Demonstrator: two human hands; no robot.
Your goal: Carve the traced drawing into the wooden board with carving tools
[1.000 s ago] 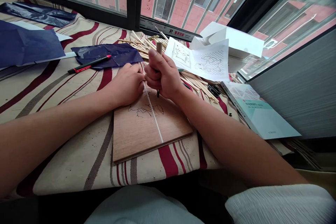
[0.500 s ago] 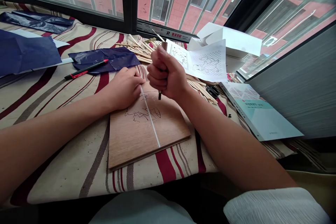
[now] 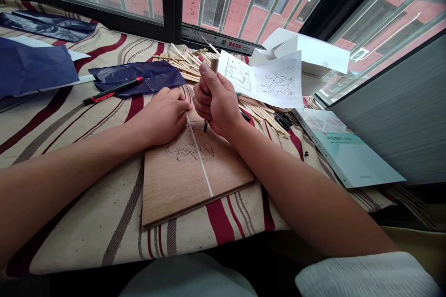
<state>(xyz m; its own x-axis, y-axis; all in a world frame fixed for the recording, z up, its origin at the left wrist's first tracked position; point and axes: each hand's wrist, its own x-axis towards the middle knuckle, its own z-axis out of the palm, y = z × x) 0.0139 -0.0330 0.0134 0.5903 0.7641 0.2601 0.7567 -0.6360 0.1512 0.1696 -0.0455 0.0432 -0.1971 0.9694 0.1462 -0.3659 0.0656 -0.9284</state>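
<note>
On the striped cloth lies a flat brown wooden board (image 3: pixel 174 190) with a black line drawing. A thin white strip (image 3: pixel 202 165) runs along it from the far edge to the near edge. My left hand (image 3: pixel 165 116) rests on the board's far left part, its fingers pinched at the strip's far end. In my right fist (image 3: pixel 218 102) is a carving tool (image 3: pixel 214 66), gripped by its wooden handle, which sticks out above. Its dark metal tip points down close to the board, just right of the strip; whether it touches the wood I cannot tell.
Thin wooden sticks (image 3: pixel 190 66) lie behind my hands, beside a sheet with drawings (image 3: pixel 277 81) and a white box (image 3: pixel 313 51). Black scissors (image 3: pixel 283 120) and a book (image 3: pixel 351 148) are at right. A dark pen (image 3: pixel 113 91) lies by blue carbon paper (image 3: pixel 153 74) at left.
My right hand has shifted slightly left and turned, bringing the tool's tip nearer the strip with its handle more tilted. My left hand stays at the strip's far end.
</note>
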